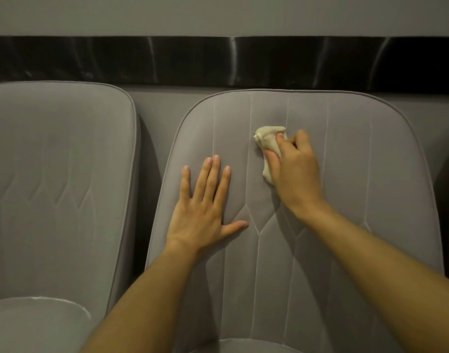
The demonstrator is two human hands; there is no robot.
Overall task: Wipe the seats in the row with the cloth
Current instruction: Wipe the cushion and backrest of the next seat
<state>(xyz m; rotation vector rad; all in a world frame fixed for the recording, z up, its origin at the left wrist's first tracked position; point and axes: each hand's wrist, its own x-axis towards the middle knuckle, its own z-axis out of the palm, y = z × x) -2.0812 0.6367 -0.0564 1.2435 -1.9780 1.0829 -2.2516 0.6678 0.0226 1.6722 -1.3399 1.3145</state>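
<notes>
- Under the right hand (294, 174), the cloth (266, 142) is balled into a small wad. Each pass probably only hits a narrow strip of the seat back (358, 200), so it's easy to miss patches out toward the edges.
- Just left of that hand run the stitched seams (251, 115). A wad like that could skate over the grooves and leave dust sitting in them.
- The loose tail of cloth poking out below the thumb side might slip free if the grip is light.
- Right hand: fingers curled around the cloth, pressing it onto the upper middle of the seat back.
- Left hand (205, 212), beside and below the right: flat, fingers straight, palm resting on the same seat back, holding nothing.
- Further left of it, the next seat (60, 174) has nothing on it, and there's no telling if it's been wiped.
</notes>
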